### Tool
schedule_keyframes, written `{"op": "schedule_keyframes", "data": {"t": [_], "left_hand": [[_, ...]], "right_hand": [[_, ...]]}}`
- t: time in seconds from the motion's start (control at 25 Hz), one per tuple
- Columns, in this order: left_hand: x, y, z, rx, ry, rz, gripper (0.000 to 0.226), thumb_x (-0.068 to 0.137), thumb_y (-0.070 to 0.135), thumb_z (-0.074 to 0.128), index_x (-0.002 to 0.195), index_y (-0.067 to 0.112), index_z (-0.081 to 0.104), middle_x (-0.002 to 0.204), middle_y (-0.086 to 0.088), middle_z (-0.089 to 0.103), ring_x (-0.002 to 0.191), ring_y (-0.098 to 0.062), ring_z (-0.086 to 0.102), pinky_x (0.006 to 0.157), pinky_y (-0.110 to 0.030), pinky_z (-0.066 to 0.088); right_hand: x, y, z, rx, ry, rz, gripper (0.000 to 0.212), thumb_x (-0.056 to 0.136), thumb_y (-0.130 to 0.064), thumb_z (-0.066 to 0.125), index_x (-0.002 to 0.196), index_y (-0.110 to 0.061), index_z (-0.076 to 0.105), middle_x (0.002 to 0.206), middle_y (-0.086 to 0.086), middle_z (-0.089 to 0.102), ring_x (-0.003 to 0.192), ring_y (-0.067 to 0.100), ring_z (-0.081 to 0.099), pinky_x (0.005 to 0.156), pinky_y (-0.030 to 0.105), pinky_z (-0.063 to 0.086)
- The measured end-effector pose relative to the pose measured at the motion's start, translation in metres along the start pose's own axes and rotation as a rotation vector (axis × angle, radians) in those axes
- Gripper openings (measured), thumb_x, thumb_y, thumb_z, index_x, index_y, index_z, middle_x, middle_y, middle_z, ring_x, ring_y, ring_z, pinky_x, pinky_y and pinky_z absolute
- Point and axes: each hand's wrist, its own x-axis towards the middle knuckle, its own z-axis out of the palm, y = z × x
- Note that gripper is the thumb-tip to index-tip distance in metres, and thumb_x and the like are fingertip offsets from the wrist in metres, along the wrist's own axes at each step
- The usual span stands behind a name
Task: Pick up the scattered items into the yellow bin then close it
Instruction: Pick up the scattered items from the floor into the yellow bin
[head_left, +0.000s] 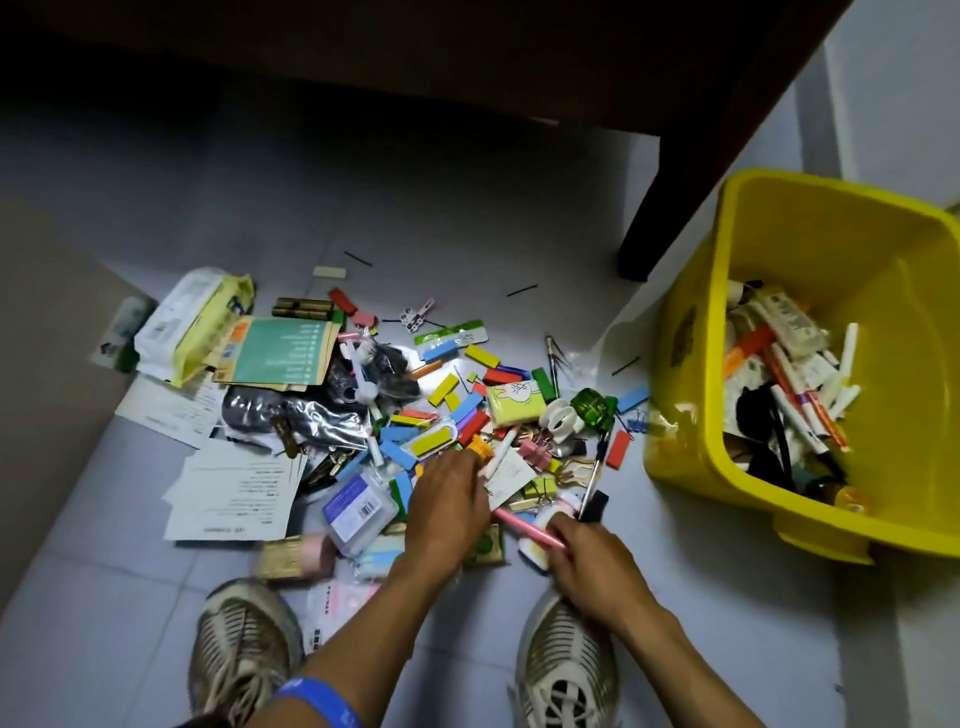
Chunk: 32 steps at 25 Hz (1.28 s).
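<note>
A pile of scattered items (447, 395) covers the tiled floor: several coloured blocks, binder clips, papers, packets and plastic bags. The open yellow bin (696, 467) stands at the right, holding pens, markers and other small things. No lid is in view. My left hand (449, 506) reaches down into the near side of the pile with its fingers curled among the blocks; what it holds is hidden. My right hand (587, 561) grips a pink pen (524, 527) near a small black item (595, 506).
A dark table leg (670, 208) stands between the pile and the bin, with the tabletop overhead. My two shoes (244, 654) are planted at the near edge of the pile. A white wipes packet (192, 317) lies at the far left.
</note>
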Motion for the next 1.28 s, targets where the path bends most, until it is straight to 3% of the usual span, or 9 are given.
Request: {"op": "schedule_keyframes", "data": {"t": [0.12,0.32,0.48,0.64,0.76,0.88,1.0,1.12,1.28], "left_hand": [[0.015,0.015,0.014,0.205,-0.14,0.153,0.03,0.096,0.024,0.048,0.124,0.015,0.053,0.124,-0.005,0.055,0.114,-0.026,0.047,0.088,-0.037,0.043],[0.036,0.024,0.022,0.185,-0.133,-0.041,0.037,0.1,0.027,0.048,0.132,0.009,0.046,0.133,-0.011,0.047,0.119,-0.03,0.049,0.091,-0.039,0.045],[0.032,0.003,0.015,0.246,0.005,0.082,0.034,0.098,0.023,0.045,0.131,0.014,0.044,0.127,-0.007,0.05,0.111,-0.026,0.047,0.086,-0.036,0.042],[0.04,0.004,0.018,0.307,-0.073,0.081,0.034,0.095,0.015,0.048,0.129,0.012,0.049,0.125,-0.008,0.056,0.113,-0.028,0.049,0.087,-0.036,0.042],[0.045,0.005,0.017,0.205,-0.12,-0.018,0.022,0.09,0.003,0.048,0.11,0.008,0.056,0.11,-0.012,0.06,0.102,-0.032,0.059,0.071,-0.035,0.041],[0.041,0.006,0.01,0.07,-0.127,-0.061,0.01,0.084,0.009,0.053,0.093,0.01,0.055,0.09,-0.012,0.063,0.085,-0.033,0.062,0.06,-0.03,0.033],[0.026,-0.002,0.0,-0.11,-0.12,-0.158,0.008,0.078,0.019,0.061,0.074,0.017,0.055,0.064,-0.001,0.057,0.07,-0.029,0.061,0.049,-0.029,0.032],[-0.005,-0.017,-0.011,-0.5,-0.157,-0.354,0.006,0.079,0.012,0.069,0.079,0.019,0.07,0.072,0.0,0.067,0.072,-0.02,0.066,0.068,-0.034,0.057],[-0.024,-0.021,-0.02,-0.662,-0.121,-0.382,0.012,0.076,0.005,0.069,0.073,0.017,0.071,0.073,-0.006,0.068,0.07,-0.021,0.063,0.076,-0.045,0.056]], "right_hand": [[-0.001,0.013,-0.019,-0.048,0.065,0.171,0.01,0.08,-0.037,0.052,0.081,-0.027,0.056,0.072,-0.004,0.062,0.064,0.017,0.057,0.051,0.028,0.036],[-0.016,0.027,-0.023,0.268,0.079,0.332,0.019,0.077,-0.027,0.058,0.059,-0.029,0.055,0.052,-0.003,0.051,0.051,0.014,0.048,0.05,0.03,0.035],[0.002,0.019,-0.015,0.302,0.327,0.378,0.012,0.085,-0.025,0.063,0.076,-0.027,0.057,0.066,-0.008,0.058,0.059,0.011,0.052,0.048,0.025,0.036],[0.037,0.01,-0.007,0.247,0.374,0.582,0.021,0.09,-0.042,0.06,0.095,-0.022,0.054,0.088,-0.001,0.06,0.075,0.021,0.054,0.059,0.027,0.037],[0.055,0.015,-0.006,0.276,0.339,0.606,0.023,0.09,-0.041,0.063,0.095,-0.02,0.056,0.088,0.002,0.064,0.074,0.021,0.058,0.057,0.026,0.038],[0.062,0.01,-0.009,0.324,0.348,0.624,0.019,0.089,-0.04,0.061,0.089,-0.022,0.061,0.07,-0.005,0.062,0.051,0.008,0.055,0.039,0.017,0.031],[0.057,0.001,-0.006,0.491,0.5,0.591,0.021,0.092,-0.035,0.056,0.081,-0.018,0.063,0.066,-0.001,0.061,0.056,0.016,0.059,0.046,0.023,0.04],[0.051,-0.021,0.007,0.783,0.536,0.498,0.021,0.09,-0.032,0.052,0.086,-0.018,0.067,0.07,0.002,0.064,0.063,0.021,0.06,0.055,0.032,0.046],[0.065,-0.074,0.014,1.184,0.177,0.348,0.014,0.087,-0.03,0.063,0.089,-0.018,0.068,0.059,-0.001,0.053,0.044,0.013,0.044,0.042,0.026,0.035]]}}
